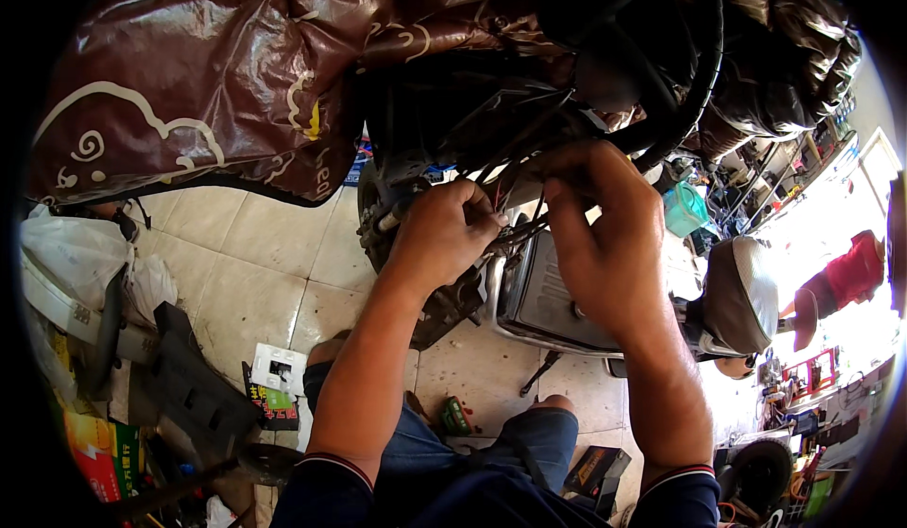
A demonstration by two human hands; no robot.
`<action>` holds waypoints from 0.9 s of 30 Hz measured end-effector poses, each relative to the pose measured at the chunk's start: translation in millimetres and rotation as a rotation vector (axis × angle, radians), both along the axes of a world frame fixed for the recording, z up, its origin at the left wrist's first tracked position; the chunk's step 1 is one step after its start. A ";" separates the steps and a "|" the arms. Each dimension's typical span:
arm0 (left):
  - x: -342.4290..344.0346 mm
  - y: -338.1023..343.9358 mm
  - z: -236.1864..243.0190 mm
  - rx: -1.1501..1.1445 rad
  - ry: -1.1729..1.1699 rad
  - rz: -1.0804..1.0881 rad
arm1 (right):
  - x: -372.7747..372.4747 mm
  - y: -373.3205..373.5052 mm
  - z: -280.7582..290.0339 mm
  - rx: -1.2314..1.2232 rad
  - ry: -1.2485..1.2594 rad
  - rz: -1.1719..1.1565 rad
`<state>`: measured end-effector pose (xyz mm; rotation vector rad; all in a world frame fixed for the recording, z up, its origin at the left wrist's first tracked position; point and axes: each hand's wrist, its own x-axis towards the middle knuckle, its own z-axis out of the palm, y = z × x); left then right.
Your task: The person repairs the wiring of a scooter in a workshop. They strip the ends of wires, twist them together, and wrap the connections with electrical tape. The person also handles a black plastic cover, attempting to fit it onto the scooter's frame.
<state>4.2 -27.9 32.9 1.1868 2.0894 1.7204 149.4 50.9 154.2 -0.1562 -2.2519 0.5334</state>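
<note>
My left hand [446,232] pinches a thin wire between thumb and fingertips, in front of a dark bundle of cables [515,150] on a scooter. My right hand [609,240] is bent in beside it, thumb and fingers closed among the same wires; what its fingertips hold is hidden. Thin dark and reddish strands run between the two hands. Below them lies the scooter's footboard [543,287], with a metal rim. A thick black cable [704,84] curves down above my right hand.
A shiny brown cover [217,65] with pale drawings hangs across the top left. The scooter's seat [742,292] is at right. Plastic bags [76,249], black parts [194,377] and boxes lie on the left. A small black box [597,476] stands near my knee. A person in red [846,273] is at far right.
</note>
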 end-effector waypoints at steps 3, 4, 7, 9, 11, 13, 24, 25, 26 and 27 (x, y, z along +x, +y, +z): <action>4.6 0.1 3.9 -0.036 0.081 0.043 | 0.4 1.5 -1.3 0.038 -0.006 -0.004; 6.2 -0.1 5.8 -0.039 0.095 0.044 | 0.6 1.6 -1.4 0.052 -0.007 -0.002; 12.2 -0.8 12.1 -0.028 0.124 0.069 | 1.3 -5.6 2.3 0.005 -0.072 -0.060; 14.9 -1.0 13.8 -0.001 0.160 0.088 | 0.9 -11.0 5.2 -0.060 -0.089 -0.077; 15.3 1.3 10.0 0.036 0.213 0.097 | 0.0 -12.2 6.0 -0.067 -0.093 -0.093; 13.6 1.7 4.5 0.113 0.287 0.115 | -1.7 -7.8 3.7 -0.013 -0.085 -0.107; 37.8 4.8 -1.6 0.285 0.313 0.196 | 0.8 6.7 -27.0 -0.460 -0.258 -0.068; 39.2 5.4 -3.0 0.302 0.319 0.214 | 7.1 11.0 -26.9 -0.503 -0.294 -0.091; 40.6 7.0 -3.5 0.322 0.327 0.231 | 11.8 13.3 -26.7 -0.541 -0.326 -0.115; 42.4 8.8 -5.5 0.326 0.287 0.236 | 15.9 10.7 -28.5 -0.606 -0.326 -0.176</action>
